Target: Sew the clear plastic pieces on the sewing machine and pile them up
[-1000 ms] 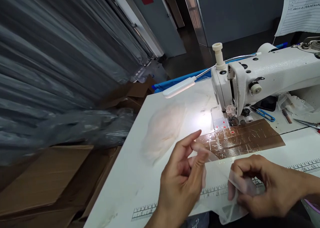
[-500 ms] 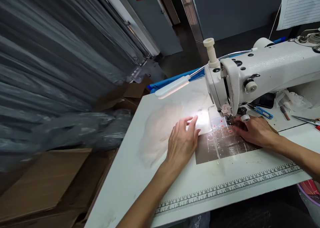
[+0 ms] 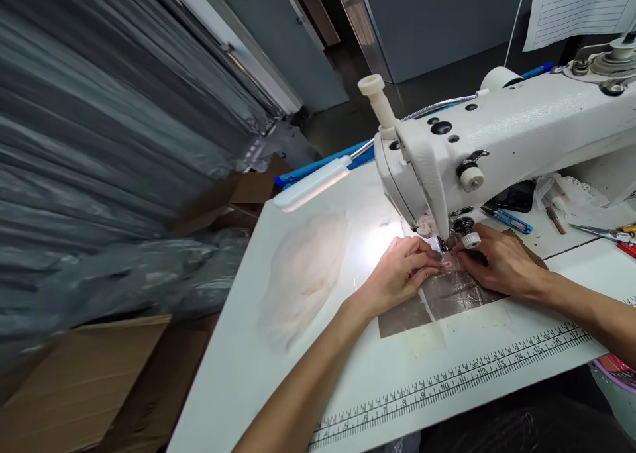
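Observation:
A white sewing machine stands on the white table. My left hand is closed just left of the needle area, its fingers pinched on sheer pale fabric with small red marks. Right of the presser foot, my right hand has thumb and forefinger pressed together at the same fabric's edge. A brown taped sheet lies under both hands. Sheer pinkish fabric spreads on the table to the left. The fingertips are partly hidden near the foot.
Blue snips, scissors and a dark phone lie at the right. A lamp lights the table. Cardboard boxes stand at the left, and a printed ruler follows the front edge.
My left hand has moved right to the needle area and closed its fingers on the fabric. My right hand remains beside the foot. The whole view has shifted slightly.

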`<state>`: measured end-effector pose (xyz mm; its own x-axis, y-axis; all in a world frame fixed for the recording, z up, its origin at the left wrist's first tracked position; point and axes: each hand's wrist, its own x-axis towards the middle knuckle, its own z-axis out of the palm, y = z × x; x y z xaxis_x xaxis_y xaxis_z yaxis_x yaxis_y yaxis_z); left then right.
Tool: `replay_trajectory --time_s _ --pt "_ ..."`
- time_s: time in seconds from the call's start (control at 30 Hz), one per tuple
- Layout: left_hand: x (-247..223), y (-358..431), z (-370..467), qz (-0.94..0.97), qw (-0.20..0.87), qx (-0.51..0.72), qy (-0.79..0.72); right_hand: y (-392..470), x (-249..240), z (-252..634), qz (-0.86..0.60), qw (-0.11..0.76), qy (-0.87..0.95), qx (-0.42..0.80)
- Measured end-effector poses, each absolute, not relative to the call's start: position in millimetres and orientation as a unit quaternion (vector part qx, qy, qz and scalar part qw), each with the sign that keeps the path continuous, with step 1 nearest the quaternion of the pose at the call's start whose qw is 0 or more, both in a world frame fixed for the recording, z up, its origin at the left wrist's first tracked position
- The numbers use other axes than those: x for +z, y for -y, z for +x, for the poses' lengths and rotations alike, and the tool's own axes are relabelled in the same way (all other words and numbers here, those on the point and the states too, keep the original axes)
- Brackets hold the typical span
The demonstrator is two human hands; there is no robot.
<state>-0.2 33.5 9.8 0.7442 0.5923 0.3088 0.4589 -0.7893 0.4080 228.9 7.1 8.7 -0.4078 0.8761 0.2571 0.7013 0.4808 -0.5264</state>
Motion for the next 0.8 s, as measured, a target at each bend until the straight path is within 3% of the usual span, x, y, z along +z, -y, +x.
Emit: replay_trajectory --time_s 0.3,0.43,0.57,0.67,0.8 --pt "30 -16 8 0.923 0.141 0.214 -0.288 2 13 219 -0.392 0.249 0.835 0.293" --pt "37 -13 1 0.886 0.229 0.213 -0.341 3 21 219 -0.386 0.266 0.777 0.419" --pt "46 -11 -7 0.809 0.350 0.199 -0.429 5 31 216 -0.435 0.215 0.708 0.513" --pt "46 -18 -5 0.812 0.324 0.155 -0.460 7 34 207 -0.484 0.139 0.732 0.459" --pt "33 -49 4 0.883 0.170 0.087 -0.429 10 27 195 -0.540 0.073 0.807 0.229"
